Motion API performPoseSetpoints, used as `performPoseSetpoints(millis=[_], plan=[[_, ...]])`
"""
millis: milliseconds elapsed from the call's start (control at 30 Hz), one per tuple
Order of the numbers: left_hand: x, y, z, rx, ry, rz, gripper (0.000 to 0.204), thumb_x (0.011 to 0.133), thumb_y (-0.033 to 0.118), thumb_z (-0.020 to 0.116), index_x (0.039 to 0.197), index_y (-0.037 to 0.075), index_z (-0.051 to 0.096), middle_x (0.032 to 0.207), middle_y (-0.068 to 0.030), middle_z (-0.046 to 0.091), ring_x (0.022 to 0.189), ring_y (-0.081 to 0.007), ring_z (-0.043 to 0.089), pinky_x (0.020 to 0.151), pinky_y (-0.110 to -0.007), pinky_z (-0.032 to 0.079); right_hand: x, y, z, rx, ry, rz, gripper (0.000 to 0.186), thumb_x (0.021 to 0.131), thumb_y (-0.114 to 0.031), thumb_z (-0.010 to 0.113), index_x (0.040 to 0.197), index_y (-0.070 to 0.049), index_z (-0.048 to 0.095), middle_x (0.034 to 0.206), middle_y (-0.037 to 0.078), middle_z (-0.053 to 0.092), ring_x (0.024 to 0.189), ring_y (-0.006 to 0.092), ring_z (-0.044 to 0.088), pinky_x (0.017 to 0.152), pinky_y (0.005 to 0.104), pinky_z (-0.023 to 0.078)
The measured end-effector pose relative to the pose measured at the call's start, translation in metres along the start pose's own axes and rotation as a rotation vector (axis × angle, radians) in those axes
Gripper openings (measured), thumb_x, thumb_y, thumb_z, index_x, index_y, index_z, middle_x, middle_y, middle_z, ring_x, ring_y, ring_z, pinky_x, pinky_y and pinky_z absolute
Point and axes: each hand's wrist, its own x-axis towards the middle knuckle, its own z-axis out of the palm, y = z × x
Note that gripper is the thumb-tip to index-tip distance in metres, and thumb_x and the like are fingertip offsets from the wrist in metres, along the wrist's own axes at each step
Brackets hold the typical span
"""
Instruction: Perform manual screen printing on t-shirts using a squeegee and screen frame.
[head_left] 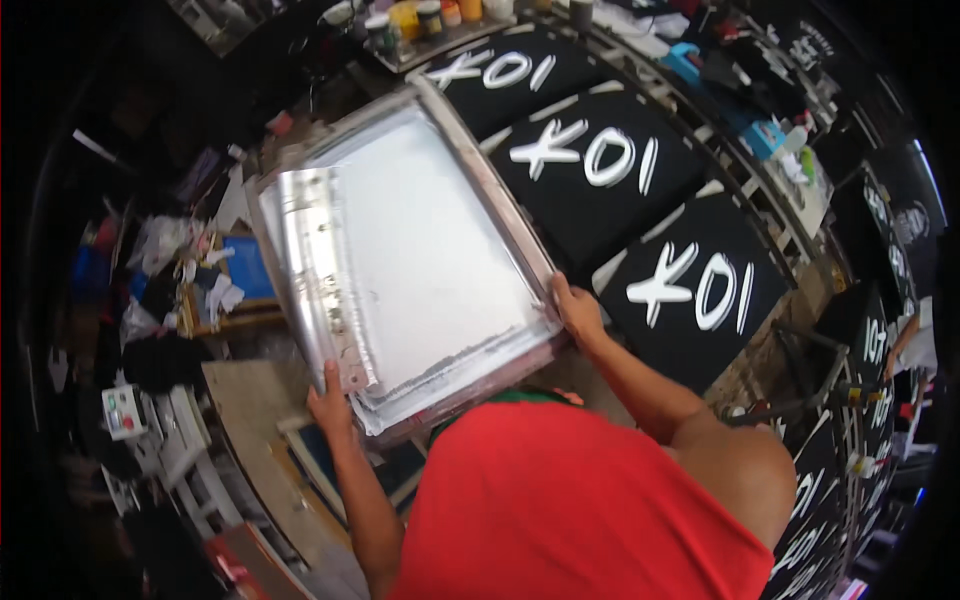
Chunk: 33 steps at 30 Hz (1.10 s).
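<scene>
At the far left, a cluttered desk [230,330] carries scraps of paper and a blue pad. Next to it, the person's left hand [330,405] grips the near left corner of a metal-framed printing screen [430,250], fingers closed on the frame edge beside a long metal squeegee [318,270] that lies along the screen's left side. The screen sits tilted before the person's red shirt [580,500], its mesh coated pale white. The right hand [578,312] is clamped on the screen's near right corner, fingers curled over the frame. Just right of the screen, black garments [690,290] with white lettering lie in a row, near but apart from the frame. Paint jars [420,18] stand beyond.
</scene>
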Motion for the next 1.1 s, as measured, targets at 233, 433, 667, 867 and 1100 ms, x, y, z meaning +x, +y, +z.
performPoseSetpoints(millis=[233, 433, 667, 867, 1100], plan=[[0.156, 0.052, 0.159, 0.201, -0.592, 0.217, 0.057, 0.089, 0.05, 0.078, 0.101, -0.005, 0.073, 0.092, -0.0155, 0.075, 0.077, -0.0203, 0.068, 0.07, -0.039, 0.056, -0.009, -0.017, -0.008, 0.144, 0.403, 0.206, 0.093, 0.093, -0.08, 0.041, 0.104, 0.006, 0.075, 0.103, 0.027, 0.073, 0.102, 0.0366, 0.069, 0.092, 0.0468, 0.049], [0.198, 0.075, 0.333, 0.621, -0.906, 0.448, 0.072, 0.078, 0.069, 0.078, 0.105, 0.002, 0.075, 0.092, -0.0159, 0.077, 0.086, -0.031, 0.074, 0.076, -0.042, 0.057, -0.003, 0.025, 0.002, 0.375, 0.748, 0.504, 0.093, 0.096, -0.078, 0.04, 0.121, 0.005, 0.072, 0.11, 0.022, 0.073, 0.104, 0.0302, 0.067, 0.095, 0.0417, 0.049], [0.279, 0.149, 0.467, 0.779, -1.248, 0.543, 0.082, 0.074, 0.081, 0.068, 0.115, 0.011, 0.074, 0.112, -0.0235, 0.073, 0.112, -0.0412, 0.068, 0.093, -0.05, 0.053, 0.046, -0.041, 0.05, 0.55, 0.895, 0.605, 0.101, 0.092, -0.081, 0.042, 0.125, 0.012, 0.067, 0.12, 0.022, 0.071, 0.11, 0.0284, 0.066, 0.098, 0.0389, 0.048], [0.385, 0.199, 0.568, 0.913, -1.242, 0.581, 0.086, 0.073, 0.085, 0.064, 0.118, 0.012, 0.074, 0.116, -0.0219, 0.073, 0.115, -0.0405, 0.068, 0.095, -0.051, 0.052, 0.158, -0.145, 0.109, 0.679, 0.952, 0.692, 0.099, 0.094, -0.078, 0.042, 0.124, 0.013, 0.066, 0.127, 0.027, 0.067, 0.12, 0.0322, 0.062, 0.103, 0.0415, 0.045], [0.544, 0.222, 0.713, 0.906, -1.309, 0.588, 0.089, 0.074, 0.085, 0.062, 0.12, 0.01, 0.072, 0.12, -0.0236, 0.071, 0.115, -0.0422, 0.066, 0.096, -0.051, 0.051, 0.304, -0.288, 0.172, 0.525, 0.883, 0.816, 0.095, 0.097, -0.076, 0.034, 0.117, 0.009, 0.07, 0.124, 0.034, 0.066, 0.125, 0.0454, 0.06, 0.106, 0.0471, 0.044]])
